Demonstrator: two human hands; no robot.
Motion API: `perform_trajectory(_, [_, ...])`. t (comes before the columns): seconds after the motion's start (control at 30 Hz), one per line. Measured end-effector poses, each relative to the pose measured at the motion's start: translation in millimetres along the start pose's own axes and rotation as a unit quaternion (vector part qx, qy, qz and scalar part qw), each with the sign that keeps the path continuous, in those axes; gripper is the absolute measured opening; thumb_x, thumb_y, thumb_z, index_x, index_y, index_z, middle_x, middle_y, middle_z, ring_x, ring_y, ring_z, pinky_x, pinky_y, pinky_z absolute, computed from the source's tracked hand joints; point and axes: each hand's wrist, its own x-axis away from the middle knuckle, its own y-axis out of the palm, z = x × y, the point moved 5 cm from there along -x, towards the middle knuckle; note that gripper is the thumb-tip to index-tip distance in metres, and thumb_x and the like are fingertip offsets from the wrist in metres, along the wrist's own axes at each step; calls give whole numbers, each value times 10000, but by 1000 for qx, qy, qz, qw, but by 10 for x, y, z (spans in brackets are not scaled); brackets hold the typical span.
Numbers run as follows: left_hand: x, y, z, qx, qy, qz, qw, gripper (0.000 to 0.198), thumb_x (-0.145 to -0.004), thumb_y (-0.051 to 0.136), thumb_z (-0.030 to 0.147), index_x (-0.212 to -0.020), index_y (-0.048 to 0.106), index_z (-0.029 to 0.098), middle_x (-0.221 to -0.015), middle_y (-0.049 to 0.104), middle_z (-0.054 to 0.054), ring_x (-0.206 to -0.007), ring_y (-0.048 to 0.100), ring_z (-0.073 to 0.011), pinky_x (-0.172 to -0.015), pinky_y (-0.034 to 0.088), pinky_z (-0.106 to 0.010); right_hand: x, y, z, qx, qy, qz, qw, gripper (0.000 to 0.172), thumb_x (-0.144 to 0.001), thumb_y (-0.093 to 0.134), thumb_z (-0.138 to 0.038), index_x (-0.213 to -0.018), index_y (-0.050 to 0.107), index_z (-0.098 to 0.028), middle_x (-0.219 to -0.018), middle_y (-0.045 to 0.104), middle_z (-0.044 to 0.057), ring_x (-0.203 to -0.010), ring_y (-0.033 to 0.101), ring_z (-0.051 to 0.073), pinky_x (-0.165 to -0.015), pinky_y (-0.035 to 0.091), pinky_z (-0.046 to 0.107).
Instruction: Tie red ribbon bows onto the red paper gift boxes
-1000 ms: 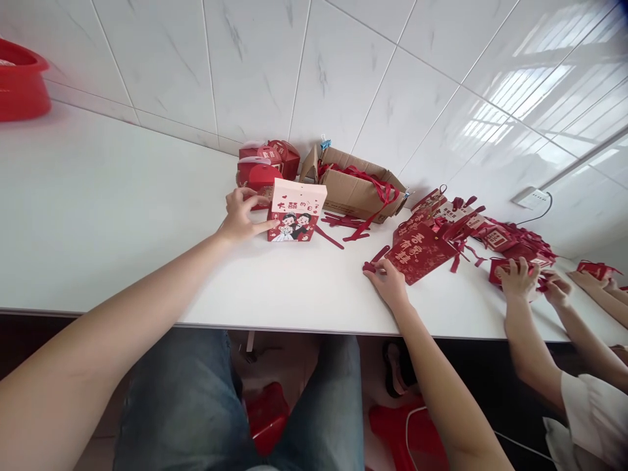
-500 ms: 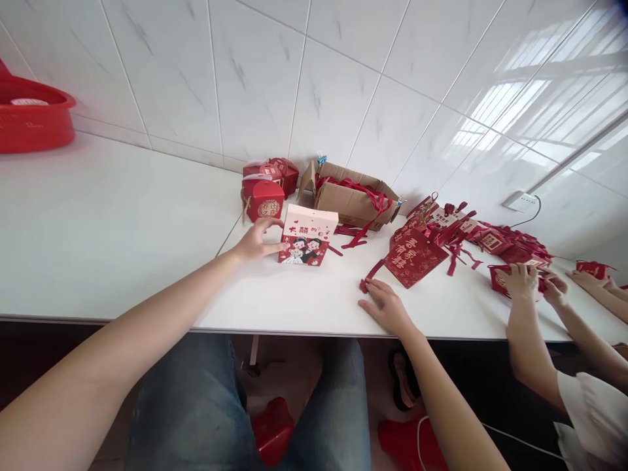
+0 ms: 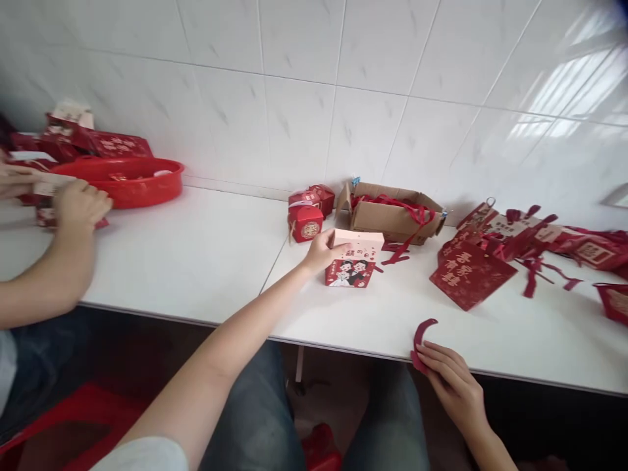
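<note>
My left hand [image 3: 324, 252] is closed on the upper left side of a small gift box [image 3: 349, 271], with its thumb across the front. The box stands upright on the table, pale pink above and red below, with a cartoon bridal couple on it. At the table's front edge, my right hand [image 3: 456, 383] pinches a short dark red ribbon [image 3: 419, 337] between thumb and fingers. One end of the ribbon curls up above the fingers. Behind the box is an open cardboard box [image 3: 392, 219] of red ribbons. A red diamond-shaped bag or box [image 3: 471, 275] lies beyond my right hand.
Small red boxes [image 3: 307, 222] stand by the tiled wall. On the far left, a co-worker's hands [image 3: 81, 203] hold another box beside a red plastic basin [image 3: 152, 186]. More red packaging [image 3: 589, 252] is heaped at the right. The white table [image 3: 210, 261] ends close to my legs.
My view has swung left, bringing the left co-worker into sight. My right hand has drawn the ribbon back to the table's front edge. My left hand still grips the gift box.
</note>
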Motion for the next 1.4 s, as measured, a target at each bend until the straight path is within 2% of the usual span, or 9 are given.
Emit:
perform_trajectory(0.23, [0, 8, -58, 37, -16, 27, 999, 400, -632, 777, 437, -910, 640, 185, -940, 709, -92, -885, 673, -277, -799, 544, -437, -158, -32, -138, -44, 60, 76, 994, 190, -811, 616, -133, -926, 666, -275, -862, 706, 37, -802, 675, 228, -685, 566, 396])
perform_trajectory(0.4, [34, 31, -11, 31, 20, 17, 999, 641, -692, 742, 432, -1250, 470, 273, -889, 687, -37, -837, 676, -236, -768, 544, -396, -483, -47, -274, -67, 105, 89, 988, 128, -843, 577, -156, -904, 644, -246, -840, 685, 53, -787, 659, 218, -670, 551, 366])
perform_trajectory(0.63, [145, 62, 102, -67, 37, 5, 997, 297, -721, 709, 434, -875, 652, 186, -789, 662, -29, -734, 636, -188, -668, 519, -309, -1287, 48, -503, -90, 91, 37, 991, 103, -876, 576, -255, -827, 665, -235, -774, 688, 42, -725, 628, 195, -681, 519, 355])
perform_trajectory(0.7, [161, 71, 157, -89, 77, 8, 993, 272, -724, 713, 412, -863, 663, 183, -869, 658, -41, -810, 637, -191, -743, 521, -324, -1492, 159, -551, -86, 80, 43, 992, 114, -869, 581, -249, -818, 680, -227, -781, 671, 46, -738, 608, 192, -700, 512, 360])
perform_trajectory(0.8, [193, 85, 248, -101, 144, 10, 984, 205, -743, 707, 365, -815, 661, 178, -1059, 644, -72, -1036, 604, -221, -954, 459, -386, -1681, 314, -576, -22, 94, 118, 988, 87, -814, 655, -282, -795, 713, -221, -912, 605, 87, -886, 574, 230, -823, 492, 431])
perform_trajectory(0.9, [230, 133, 260, -58, 136, -29, 989, 183, -785, 676, 347, -812, 628, 172, -1075, 674, -92, -1152, 571, -249, -1012, 424, -428, -1761, 456, -593, 42, 110, 154, 981, 76, -802, 671, -293, -818, 735, -254, -1204, 504, 111, -1157, 467, 305, -966, 395, 530])
perform_trajectory(1.0, [270, 176, 225, -11, 96, -49, 994, 226, -792, 670, 373, -838, 617, 158, -983, 702, -104, -1005, 651, -251, -885, 509, -404, -1791, 511, -593, 77, 109, 156, 979, 83, -816, 655, -272, -823, 737, -280, -1380, 385, 79, -1282, 346, 352, -998, 337, 578])
perform_trajectory(1.1, [296, 196, 198, 2, 76, -45, 996, 250, -790, 671, 386, -850, 620, 149, -925, 708, -94, -843, 683, -221, -777, 542, -364, -1804, 499, -570, 95, 95, 140, 981, 124, -839, 622, -245, -843, 731, -304, -1412, 370, 51, -1307, 311, 351, -1002, 325, 585])
perform_trajectory(1.4, [341, 245, 300, 3, 113, -79, 990, 204, -800, 668, 339, -808, 624, 140, -921, 719, -95, -875, 676, -209, -785, 534, -347, -1823, 415, -611, 129, 50, 122, 983, 153, -860, 604, -223, -863, 719, -324, -1319, 490, 44, -1276, 369, 322, -999, 307, 541])
